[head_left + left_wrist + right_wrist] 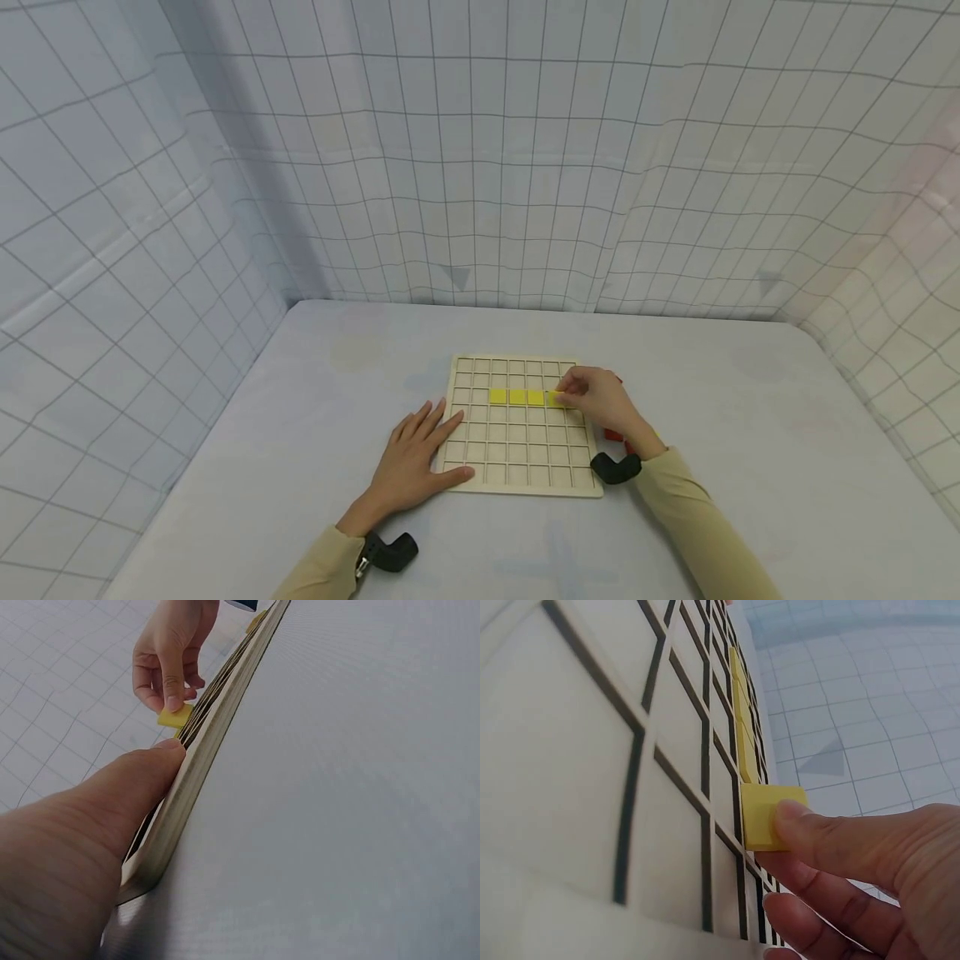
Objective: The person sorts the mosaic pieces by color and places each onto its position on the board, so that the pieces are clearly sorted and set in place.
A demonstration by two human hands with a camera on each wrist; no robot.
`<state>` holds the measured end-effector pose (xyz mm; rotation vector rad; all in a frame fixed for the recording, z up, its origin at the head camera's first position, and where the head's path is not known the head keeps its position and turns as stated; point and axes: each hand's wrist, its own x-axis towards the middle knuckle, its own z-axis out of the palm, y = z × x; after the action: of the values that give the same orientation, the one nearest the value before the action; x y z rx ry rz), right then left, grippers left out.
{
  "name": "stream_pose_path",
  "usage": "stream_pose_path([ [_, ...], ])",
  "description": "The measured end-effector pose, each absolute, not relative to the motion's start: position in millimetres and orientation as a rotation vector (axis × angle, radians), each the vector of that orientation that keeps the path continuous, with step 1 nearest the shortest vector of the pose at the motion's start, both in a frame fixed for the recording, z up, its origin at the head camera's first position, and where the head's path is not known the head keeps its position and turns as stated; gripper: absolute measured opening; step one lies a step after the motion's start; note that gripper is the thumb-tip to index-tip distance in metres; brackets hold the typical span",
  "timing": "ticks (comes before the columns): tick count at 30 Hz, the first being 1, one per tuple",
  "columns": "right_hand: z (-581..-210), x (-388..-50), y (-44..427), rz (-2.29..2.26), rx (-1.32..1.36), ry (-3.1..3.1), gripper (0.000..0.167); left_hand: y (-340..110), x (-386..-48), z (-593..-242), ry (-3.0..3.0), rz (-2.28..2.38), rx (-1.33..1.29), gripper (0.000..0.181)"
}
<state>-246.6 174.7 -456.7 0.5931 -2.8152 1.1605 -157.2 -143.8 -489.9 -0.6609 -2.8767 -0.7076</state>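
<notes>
Fingers (847, 900) pinching tile (759, 814), red pieces (613, 435) part-hidden

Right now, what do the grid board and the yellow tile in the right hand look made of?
Grid board: probably wood, matte; pale tan colour, faint lines along its edge in the left wrist view.
Yellow tile: painted wood or plastic, can't tell which; smooth, even colour, no visible grain.

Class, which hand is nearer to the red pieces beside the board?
Right. The right hand is next to the red pieces, pinching a yellow tile; the left hand rests on the left edge of the board.
</notes>
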Motion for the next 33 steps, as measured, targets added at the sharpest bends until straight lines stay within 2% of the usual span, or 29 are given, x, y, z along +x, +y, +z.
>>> stream_pose_path([
  [33,-449.5,-246.2,165.8,1.000,0.475,-2.932,0.005,-145.9,-160.0,-497.9,-2.806,-0.701,-0.681,0.083],
])
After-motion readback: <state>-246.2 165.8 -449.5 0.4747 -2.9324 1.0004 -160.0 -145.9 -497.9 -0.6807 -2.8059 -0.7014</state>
